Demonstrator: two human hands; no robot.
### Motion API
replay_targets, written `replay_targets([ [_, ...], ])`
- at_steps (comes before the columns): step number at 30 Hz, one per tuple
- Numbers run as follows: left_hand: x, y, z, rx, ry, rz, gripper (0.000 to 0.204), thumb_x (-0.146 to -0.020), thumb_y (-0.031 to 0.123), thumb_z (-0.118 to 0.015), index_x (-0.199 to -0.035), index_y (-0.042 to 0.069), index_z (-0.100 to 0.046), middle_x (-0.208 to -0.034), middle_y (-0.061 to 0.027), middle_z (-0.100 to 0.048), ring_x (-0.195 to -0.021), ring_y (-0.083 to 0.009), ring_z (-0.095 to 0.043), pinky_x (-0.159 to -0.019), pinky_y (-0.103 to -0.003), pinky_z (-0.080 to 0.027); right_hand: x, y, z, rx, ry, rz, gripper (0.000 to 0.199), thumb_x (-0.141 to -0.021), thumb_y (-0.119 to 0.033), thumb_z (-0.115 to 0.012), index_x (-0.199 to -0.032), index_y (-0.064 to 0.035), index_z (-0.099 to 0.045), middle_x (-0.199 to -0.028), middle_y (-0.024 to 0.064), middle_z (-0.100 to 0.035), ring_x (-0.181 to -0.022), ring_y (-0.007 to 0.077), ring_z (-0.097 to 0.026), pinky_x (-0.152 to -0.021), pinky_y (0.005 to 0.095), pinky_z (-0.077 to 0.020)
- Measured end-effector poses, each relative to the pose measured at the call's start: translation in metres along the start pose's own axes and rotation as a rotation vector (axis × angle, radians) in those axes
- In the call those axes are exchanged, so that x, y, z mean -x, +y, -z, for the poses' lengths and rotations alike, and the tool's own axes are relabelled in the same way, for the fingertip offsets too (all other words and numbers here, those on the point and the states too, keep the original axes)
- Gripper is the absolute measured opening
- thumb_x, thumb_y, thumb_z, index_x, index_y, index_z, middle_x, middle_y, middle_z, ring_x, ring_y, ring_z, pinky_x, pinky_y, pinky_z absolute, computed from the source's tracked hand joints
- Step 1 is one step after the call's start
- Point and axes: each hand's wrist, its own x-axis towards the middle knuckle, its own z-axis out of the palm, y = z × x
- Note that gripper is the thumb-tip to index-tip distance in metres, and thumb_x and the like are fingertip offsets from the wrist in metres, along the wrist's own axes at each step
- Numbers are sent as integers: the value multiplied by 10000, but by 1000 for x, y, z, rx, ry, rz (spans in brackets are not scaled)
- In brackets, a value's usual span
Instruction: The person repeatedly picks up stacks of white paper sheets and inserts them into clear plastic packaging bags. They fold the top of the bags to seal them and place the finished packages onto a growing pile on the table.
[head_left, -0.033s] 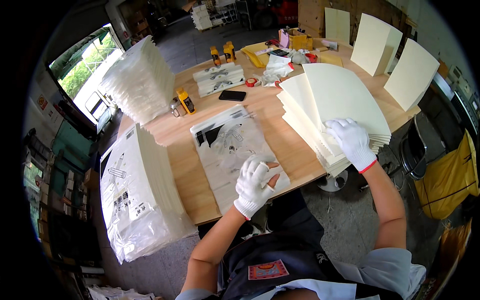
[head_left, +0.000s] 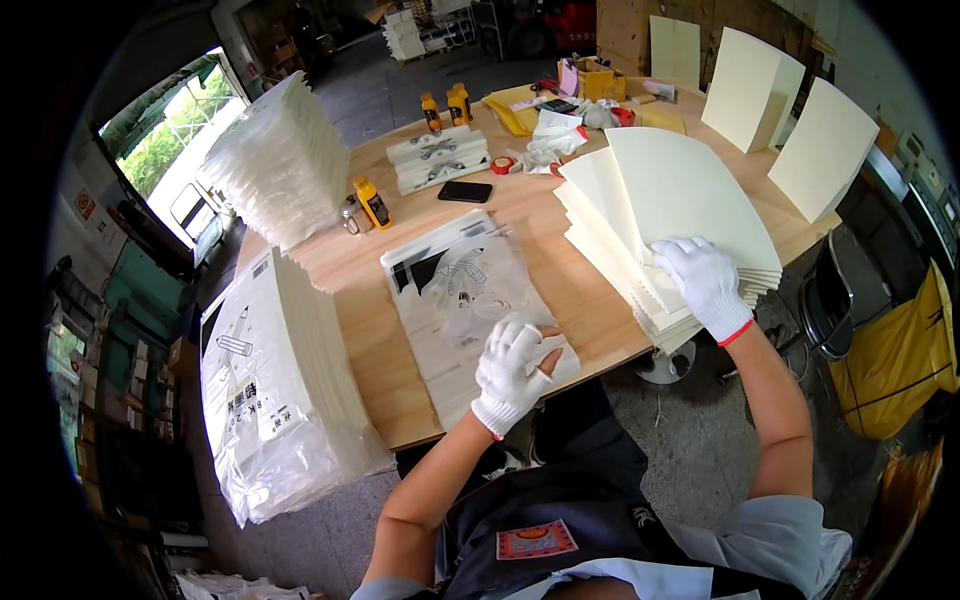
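While the gloved left hand [head_left: 512,372] is pressed, fingers together, on the clear printed bag [head_left: 465,300], the cream sheet stack [head_left: 670,215] is touched by the right hand [head_left: 703,283], fingers spread.

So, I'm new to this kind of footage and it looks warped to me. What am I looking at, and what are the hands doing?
It is one view from a wide fisheye camera on a person's head, looking down, so straight edges bend. Both hands wear white gloves. The left hand presses on a clear printed plastic bag lying on the wooden table. The right hand rests on a fanned stack of cream sheets. A black phone and yellow bottles lie farther back.
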Motion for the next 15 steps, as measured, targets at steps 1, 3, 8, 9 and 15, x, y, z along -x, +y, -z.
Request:
replay_targets([
  [1,1,1,-3,26,-46,53,240,-704,103,-718,-931,72,-647,-970,-124,-609,-962,-341,-560,-798,-394,-471,-2,2,0,-11,8,-9,181,-839,-181,-607,-988,-85,-638,-964,75,-654,-869,278,-608,-754,370,-495],
  [3,-4,2,-16,349,-159,160,266,-816,142,-681,-1059,55,-616,-1024,-100,-640,-885,-252,-594,-748,-353,-485,-6,7,5,-28,24,-32,150,-829,-141,-604,-959,-71,-631,-910,80,-651,-830,278,-606,-717,372,-489],
  [8,-34,16,-47,1510,-436,707,430,-961,350,-522,-1266,48,-493,-1154,-114,-600,-860,-168,-607,-723,-287,-503,2,-33,54,12,183,106,78,-777,-131,-628,-847,-100,-615,-814,41,-586,-729,241,-564,-639,362,-447],
  [9,-36,18,-49,1807,-441,841,445,-967,376,-501,-1272,51,-489,-1156,-120,-594,-872,-170,-608,-728,-283,-505,6,-58,61,-58,236,266,86,-746,-142,-661,-812,-115,-614,-824,29,-581,-701,221,-551,-629,361,-434],
  [15,-44,29,1,1157,-305,1058,284,-849,112,-579,-1069,-67,-593,-882,-106,-654,-766,-177,-634,-670,-287,-512,56,-79,88,-222,52,-153,487,-832,-339,-660,-1231,-80,-555,-954,119,-649,-826,284,-627,-743,394,-497],
])
